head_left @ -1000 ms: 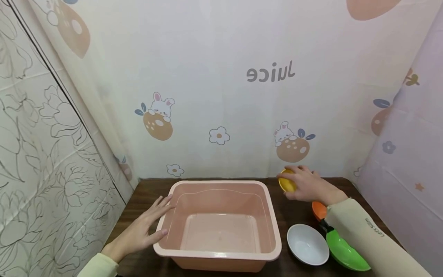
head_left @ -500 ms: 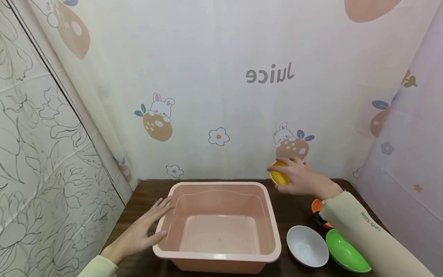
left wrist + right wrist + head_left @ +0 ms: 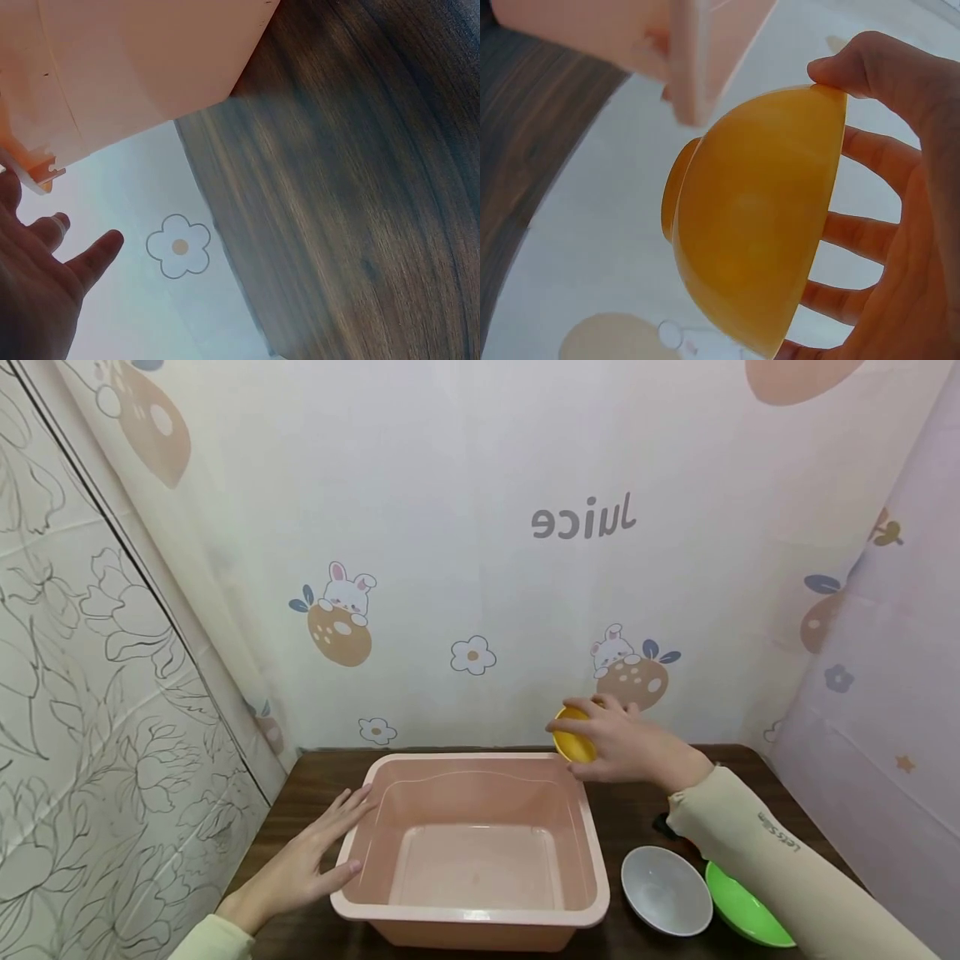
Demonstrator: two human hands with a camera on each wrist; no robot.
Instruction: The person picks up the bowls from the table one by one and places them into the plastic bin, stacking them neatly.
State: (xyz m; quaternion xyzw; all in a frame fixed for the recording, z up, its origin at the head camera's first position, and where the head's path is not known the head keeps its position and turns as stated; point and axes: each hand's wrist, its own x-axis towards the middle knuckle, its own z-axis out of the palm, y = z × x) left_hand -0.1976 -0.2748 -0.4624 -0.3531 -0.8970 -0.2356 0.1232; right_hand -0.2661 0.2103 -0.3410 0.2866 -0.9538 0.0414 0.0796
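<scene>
My right hand (image 3: 626,743) grips a yellow bowl (image 3: 573,739) by its rim, above the back right corner of a pink plastic basin (image 3: 480,912). In the right wrist view the yellow bowl (image 3: 754,210) is tipped on its side, thumb on the upper rim and fingers reaching behind the opening. The basin holds nothing that I can see. On its left rim rests my left hand (image 3: 300,860), fingers spread and fairly straight. The left wrist view shows that hand (image 3: 45,270) beside the basin's outer wall (image 3: 150,67).
Right of the basin, a white bowl (image 3: 666,892) stands on the dark wooden table (image 3: 315,777). A green bowl (image 3: 742,910) lies beside it, partly under the right sleeve. Behind them shows a black piece (image 3: 663,827), mostly covered by the sleeve. A patterned curtain (image 3: 480,568) hangs behind the table.
My right hand has carried the yellow bowl leftward and slightly up, from right of the basin to its back right corner. The sleeve now covers the orange item. My left hand has stayed put.
</scene>
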